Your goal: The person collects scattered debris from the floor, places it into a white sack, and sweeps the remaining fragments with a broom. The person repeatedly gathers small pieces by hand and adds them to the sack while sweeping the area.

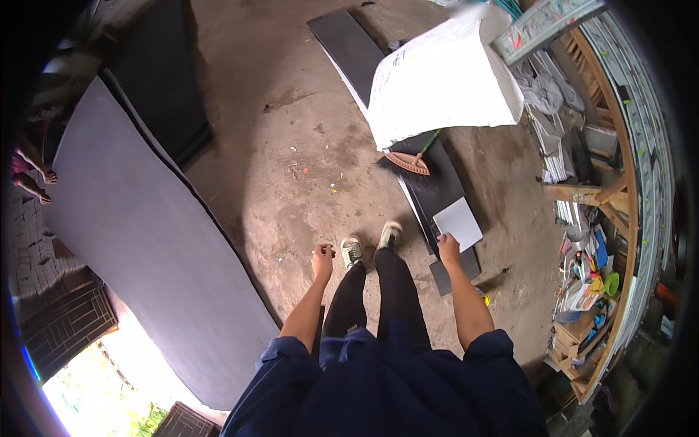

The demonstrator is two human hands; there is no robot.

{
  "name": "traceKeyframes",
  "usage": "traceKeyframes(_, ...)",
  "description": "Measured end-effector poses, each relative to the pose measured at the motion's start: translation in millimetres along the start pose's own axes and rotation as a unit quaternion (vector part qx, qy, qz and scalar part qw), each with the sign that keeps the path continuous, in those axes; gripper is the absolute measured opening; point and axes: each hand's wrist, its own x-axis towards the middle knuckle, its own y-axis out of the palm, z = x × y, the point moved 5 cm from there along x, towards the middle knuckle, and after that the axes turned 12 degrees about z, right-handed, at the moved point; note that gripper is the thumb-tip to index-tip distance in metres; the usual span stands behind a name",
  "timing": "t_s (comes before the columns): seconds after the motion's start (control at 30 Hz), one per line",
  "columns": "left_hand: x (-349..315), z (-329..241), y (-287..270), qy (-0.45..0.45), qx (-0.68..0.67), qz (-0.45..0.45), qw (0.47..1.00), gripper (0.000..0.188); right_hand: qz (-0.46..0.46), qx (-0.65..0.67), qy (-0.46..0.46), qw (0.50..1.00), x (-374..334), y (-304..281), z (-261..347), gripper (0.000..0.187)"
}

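My left hand (322, 262) hangs in front of me above the floor, its fingers curled; a tiny pale spot shows at the fingertips, too small to name. On the other side, my right hand (448, 248) is closed beside a white square panel (459, 221), and what its fingers hold, if anything, is hidden. The panel lies on long black boards (438, 172) on the floor. Across those boards rests a broom (410, 162) with dark bristles and a green handle. A large white sheet (444, 76) covers part of the boards farther off.
A big grey sheet (160, 240) stands along my left, with another person's hands (48, 188) at its far edge. Behind it is a dark panel (156, 73). On the right, a wooden-framed rack (621, 191) holds clutter. Small scraps (334, 191) dot the concrete floor.
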Motion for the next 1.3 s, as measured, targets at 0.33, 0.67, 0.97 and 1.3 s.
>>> traceKeyframes(0.33, 182.0, -4.0, 125.6, 0.121, 0.008, 0.041, 0.992, 0.020, -0.022, -0.029, -0.077, 0.996, 203.8, 59.4, -7.9, 0.020)
traceKeyframes(0.67, 363.4, 36.6, 279.4, 0.224, -0.021, 0.082, 0.971, 0.016, -0.113, 0.040, 0.011, 0.993, 407.6, 165.8, -125.6, 0.041)
traceKeyframes(0.97, 288.4, 3.1, 235.2, 0.318, 0.025, -0.025, 0.947, 0.011, -0.045, 0.382, 0.034, 0.923, 288.5, 201.4, -112.1, 0.033)
traceKeyframes(1.3, 124.3, -78.0, 188.3, 0.388, 0.239, 0.089, 0.886, 0.024, -0.020, 0.470, 0.039, 0.881, 41.2, 152.0, -15.8, 0.025)
